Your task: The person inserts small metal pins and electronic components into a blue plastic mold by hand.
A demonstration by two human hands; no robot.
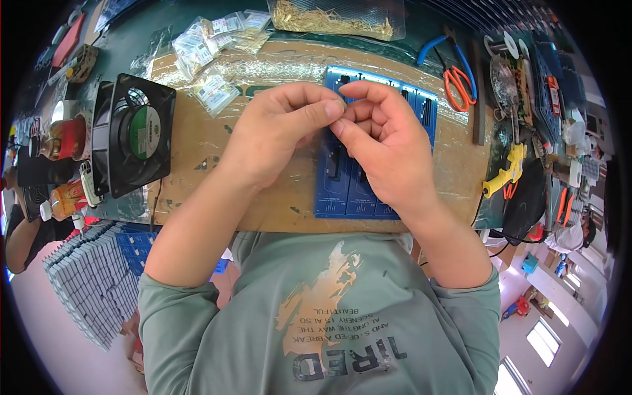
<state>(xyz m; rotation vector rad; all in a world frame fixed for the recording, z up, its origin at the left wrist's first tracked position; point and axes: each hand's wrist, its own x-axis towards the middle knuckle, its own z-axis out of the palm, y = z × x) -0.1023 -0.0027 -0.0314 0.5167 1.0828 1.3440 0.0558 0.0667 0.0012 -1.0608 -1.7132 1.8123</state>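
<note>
My left hand and my right hand meet above the bench, thumbs and forefingers pinched together at the fingertips. Whatever lies between them is too small or too hidden to make out. Beneath the hands lies a blue circuit board panel with dark slots and white markings. My right hand covers much of its middle; its top edge and lower left part show. The panel rests on a brown cardboard sheet under clear film.
At left stands a black cooling fan. Small labelled plastic bags lie at the back, beside a clear tray of thin gold-coloured pieces. Blue-handled pliers, orange-handled cutters and a yellow glue gun are at right.
</note>
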